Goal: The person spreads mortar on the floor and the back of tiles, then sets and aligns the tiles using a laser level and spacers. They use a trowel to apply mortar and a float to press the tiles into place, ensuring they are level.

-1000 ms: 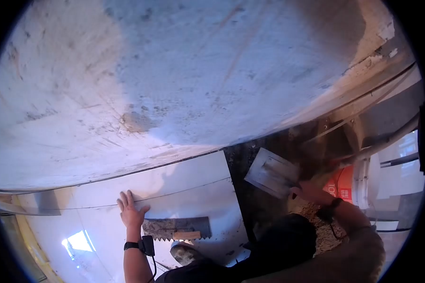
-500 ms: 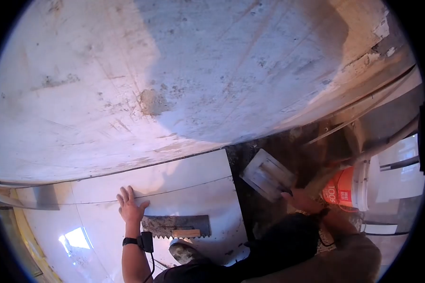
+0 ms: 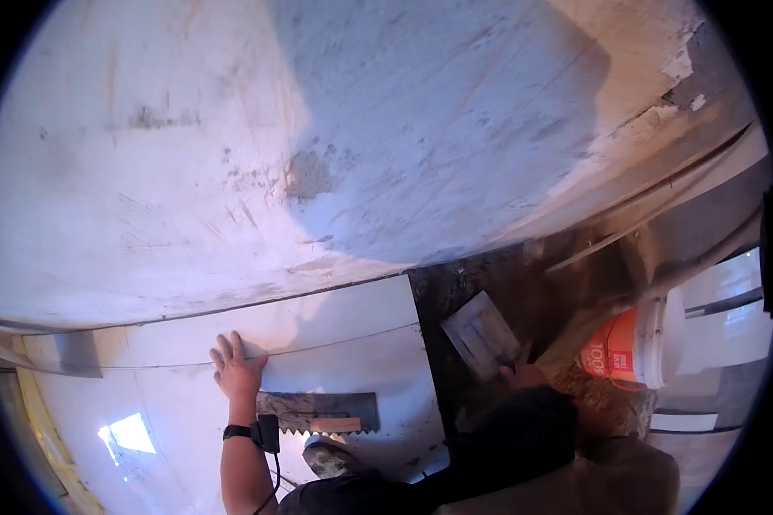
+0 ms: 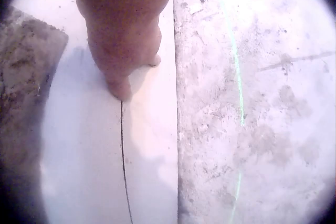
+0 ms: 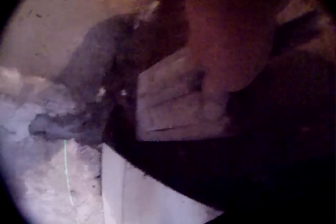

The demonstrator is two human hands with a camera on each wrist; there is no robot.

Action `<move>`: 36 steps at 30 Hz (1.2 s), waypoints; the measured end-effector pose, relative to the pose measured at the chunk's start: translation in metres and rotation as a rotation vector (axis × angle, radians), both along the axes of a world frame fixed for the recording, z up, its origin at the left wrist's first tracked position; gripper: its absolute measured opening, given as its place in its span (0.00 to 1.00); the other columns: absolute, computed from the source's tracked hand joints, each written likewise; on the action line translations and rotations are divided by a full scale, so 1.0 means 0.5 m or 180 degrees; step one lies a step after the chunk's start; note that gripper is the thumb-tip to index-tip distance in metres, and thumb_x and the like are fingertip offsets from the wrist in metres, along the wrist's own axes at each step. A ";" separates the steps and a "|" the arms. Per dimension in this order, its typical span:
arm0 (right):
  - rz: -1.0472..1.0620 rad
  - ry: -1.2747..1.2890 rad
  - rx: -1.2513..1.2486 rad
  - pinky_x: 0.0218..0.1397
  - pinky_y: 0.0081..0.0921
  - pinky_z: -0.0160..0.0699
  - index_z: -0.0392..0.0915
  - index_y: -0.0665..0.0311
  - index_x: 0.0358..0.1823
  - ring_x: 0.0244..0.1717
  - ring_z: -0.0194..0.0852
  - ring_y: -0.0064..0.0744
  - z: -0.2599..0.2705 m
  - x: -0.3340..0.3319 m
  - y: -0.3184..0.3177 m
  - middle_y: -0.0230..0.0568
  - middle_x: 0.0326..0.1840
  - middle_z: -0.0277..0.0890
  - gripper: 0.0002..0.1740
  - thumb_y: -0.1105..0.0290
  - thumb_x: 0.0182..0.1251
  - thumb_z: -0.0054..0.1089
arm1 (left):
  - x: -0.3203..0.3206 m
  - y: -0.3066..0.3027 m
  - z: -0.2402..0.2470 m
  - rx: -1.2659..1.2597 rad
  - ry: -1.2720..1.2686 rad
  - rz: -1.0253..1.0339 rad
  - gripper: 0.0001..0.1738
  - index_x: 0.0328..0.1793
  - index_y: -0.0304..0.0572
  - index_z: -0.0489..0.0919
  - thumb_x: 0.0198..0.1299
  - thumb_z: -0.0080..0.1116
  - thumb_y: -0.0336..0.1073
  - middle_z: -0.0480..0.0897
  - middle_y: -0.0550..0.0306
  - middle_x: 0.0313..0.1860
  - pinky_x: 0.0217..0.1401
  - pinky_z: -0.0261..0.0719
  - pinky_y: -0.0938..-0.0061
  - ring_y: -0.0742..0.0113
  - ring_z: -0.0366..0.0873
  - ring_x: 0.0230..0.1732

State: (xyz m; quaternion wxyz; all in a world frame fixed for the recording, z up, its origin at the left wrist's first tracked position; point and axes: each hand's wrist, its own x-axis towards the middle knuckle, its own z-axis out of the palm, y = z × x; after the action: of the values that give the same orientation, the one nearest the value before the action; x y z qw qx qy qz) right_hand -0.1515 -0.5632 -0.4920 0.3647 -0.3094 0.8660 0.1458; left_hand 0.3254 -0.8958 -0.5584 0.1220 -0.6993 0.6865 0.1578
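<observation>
My left hand [image 3: 239, 373] rests with spread fingers on a large white tile panel [image 3: 361, 309], over a thin dark line. In the left wrist view the fingertips of this hand [image 4: 126, 40] press at that line [image 4: 123, 150]. Beside the hand lies a notched trowel [image 3: 296, 408], teeth towards me, with a wooden handle [image 3: 335, 425]. To the right, past the panel's edge, my right hand [image 3: 524, 376] grips a flat rectangular trowel [image 3: 479, 333] above the dark floor. The right wrist view shows the trowel's pale face [image 5: 165, 103] partly covered by the hand [image 5: 226, 50].
A stained wall [image 3: 404, 129] rises along the panel's far edge. A red and white bucket [image 3: 618, 348] stands at the right, near sandy rubble [image 3: 580, 386]. My shoe [image 3: 328, 459] is close to the notched trowel. A green laser line [image 4: 239, 77] crosses the wall.
My right hand and the flat trowel have moved left and closer to my body. My left hand stays on the panel. The head view has shifted slightly.
</observation>
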 end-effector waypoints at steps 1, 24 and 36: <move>0.0233 0.0015 0.0403 0.57 0.45 0.76 0.81 0.70 0.53 0.51 0.81 0.56 -0.009 0.002 -0.005 0.61 0.48 0.82 0.29 0.47 0.77 0.51 | 0.002 0.005 -0.001 -0.0005 0.0007 0.0011 0.51 0.83 0.63 0.58 0.54 0.69 0.59 0.51 0.54 0.85 0.70 0.64 0.37 0.38 0.47 0.83; -0.1882 -0.1603 -0.1862 0.15 0.29 0.53 0.77 0.63 0.23 0.13 0.60 0.21 -0.227 0.103 -0.431 0.27 0.16 0.67 0.18 0.60 0.62 0.73 | -0.006 -0.007 0.024 0.0194 0.0065 0.0085 0.53 0.83 0.63 0.58 0.52 0.71 0.57 0.49 0.54 0.86 0.72 0.61 0.36 0.39 0.44 0.84; -0.2335 -0.1565 -0.2001 0.29 0.40 0.67 0.79 0.76 0.29 0.22 0.70 0.33 -0.270 0.123 -0.429 0.42 0.21 0.75 0.26 0.53 0.62 0.66 | 0.004 0.000 0.001 -0.0270 0.0119 -0.0178 0.55 0.82 0.57 0.61 0.48 0.74 0.56 0.54 0.49 0.84 0.65 0.70 0.38 0.31 0.52 0.80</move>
State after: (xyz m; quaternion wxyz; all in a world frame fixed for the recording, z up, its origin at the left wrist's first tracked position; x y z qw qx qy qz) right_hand -0.0901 -0.7780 -0.6272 0.4735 -0.1059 0.8082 -0.3338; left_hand 0.3276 -0.8959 -0.5578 0.0838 -0.6813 0.7140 0.1382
